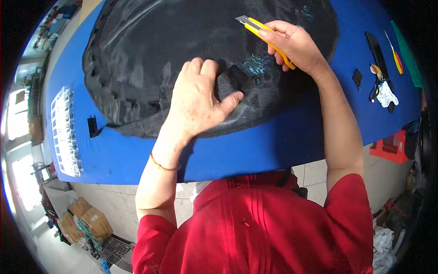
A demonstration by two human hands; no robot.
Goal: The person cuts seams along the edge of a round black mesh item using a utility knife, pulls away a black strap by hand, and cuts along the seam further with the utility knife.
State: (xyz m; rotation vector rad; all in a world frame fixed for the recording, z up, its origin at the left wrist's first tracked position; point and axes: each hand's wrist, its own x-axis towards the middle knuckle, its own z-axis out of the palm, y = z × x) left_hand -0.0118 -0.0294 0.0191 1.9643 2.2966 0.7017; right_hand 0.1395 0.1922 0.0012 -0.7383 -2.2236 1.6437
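A large round piece of black mesh fabric with a gathered edge lies across the blue table. My left hand presses on its near part, fingers curled into the mesh, with a raised black fold between thumb and forefinger. Blue-green thread scraps are scattered on the mesh just right of that fold. Above the fabric, my right hand grips a yellow utility knife. Its blade is out and points to the upper left, apart from the mesh.
On the blue table, a clear plastic strip sheet and a small black scrap lie left. Scissors, a red-and-yellow handled tool and a white cloth bit lie right. A red stool and cardboard boxes stand below.
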